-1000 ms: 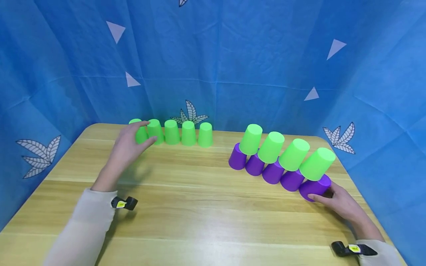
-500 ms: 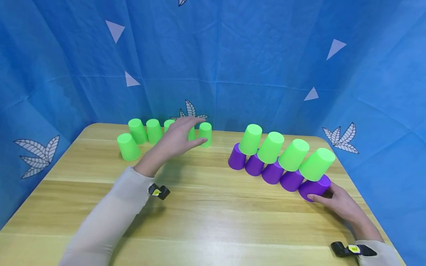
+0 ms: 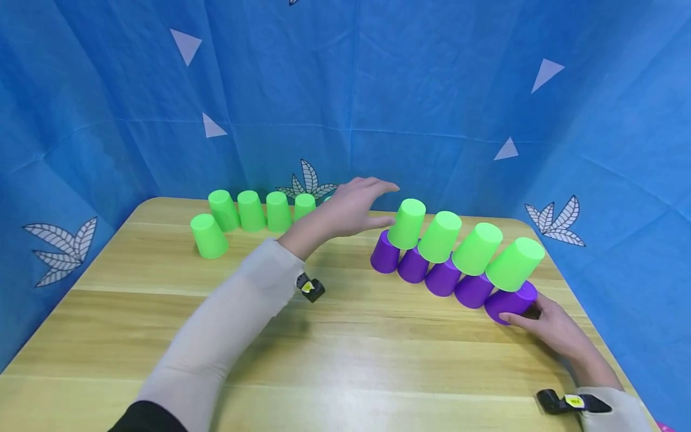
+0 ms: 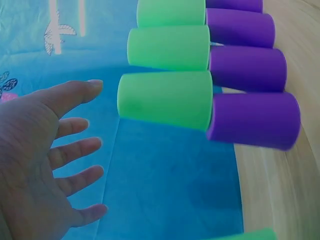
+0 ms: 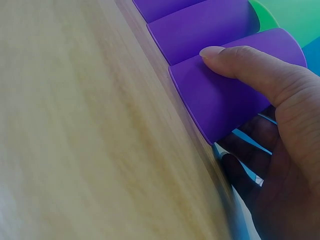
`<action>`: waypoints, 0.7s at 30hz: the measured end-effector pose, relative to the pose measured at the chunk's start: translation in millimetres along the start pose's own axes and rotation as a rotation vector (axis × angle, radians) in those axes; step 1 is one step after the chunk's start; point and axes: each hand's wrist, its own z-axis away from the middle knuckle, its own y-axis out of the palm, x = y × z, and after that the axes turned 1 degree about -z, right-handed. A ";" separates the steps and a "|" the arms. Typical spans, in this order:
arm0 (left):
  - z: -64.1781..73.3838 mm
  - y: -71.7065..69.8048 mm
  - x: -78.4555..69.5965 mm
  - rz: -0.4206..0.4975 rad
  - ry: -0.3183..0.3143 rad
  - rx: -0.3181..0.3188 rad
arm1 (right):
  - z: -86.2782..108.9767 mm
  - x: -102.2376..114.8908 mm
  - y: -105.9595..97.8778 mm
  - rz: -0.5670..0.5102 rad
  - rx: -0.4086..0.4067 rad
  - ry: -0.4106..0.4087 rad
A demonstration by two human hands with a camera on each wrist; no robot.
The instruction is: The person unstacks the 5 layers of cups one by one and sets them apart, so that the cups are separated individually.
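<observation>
Upside-down purple cups stand in a slanting row on the right, with several upside-down green cups bridging their tops. My right hand grips the nearest purple cup at the row's end, thumb across its front side, the other fingers partly hidden behind it. At the row's far end, my left hand hovers with spread fingers beside the first upper green cup. A small gap shows between those fingertips and that cup in the left wrist view, and the palm holds nothing.
More upside-down green cups line the table's back edge at left, one partly hidden by the left hand. A single green cup stands in front of them. A blue patterned cloth hangs behind the wooden table.
My left hand has moved right, from the left end of the green cup row to the stacked cups, uncovering the single front green cup. My right hand has kept its grip in place.
</observation>
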 end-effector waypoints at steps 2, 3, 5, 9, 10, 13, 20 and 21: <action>-8.9 0.8 -5.5 -0.008 0.003 0.025 | -0.4 0.5 -0.4 0.003 0.002 0.001; -13.0 1.3 -8.1 -0.017 -0.001 0.039 | -0.5 0.6 -0.5 0.006 0.002 0.003; -21.0 2.6 -13.2 -0.034 -0.009 0.067 | -0.4 0.8 -0.6 0.005 0.003 0.006; -35.3 8.2 -21.9 -0.068 -0.018 0.118 | 1.3 0.6 -0.1 -0.003 -0.004 0.013; -38.4 10.2 -23.6 -0.078 -0.018 0.130 | 1.9 0.7 0.3 -0.007 -0.004 0.013; -45.5 15.7 -27.0 -0.093 -0.021 0.157 | 3.1 0.8 1.1 -0.009 -0.009 0.014; -51.0 21.5 -28.3 -0.129 -0.033 0.162 | 1.6 1.5 1.1 -0.018 -0.007 0.014; -51.0 21.4 -28.0 -0.135 -0.034 0.159 | 1.1 1.7 1.0 -0.016 -0.007 0.012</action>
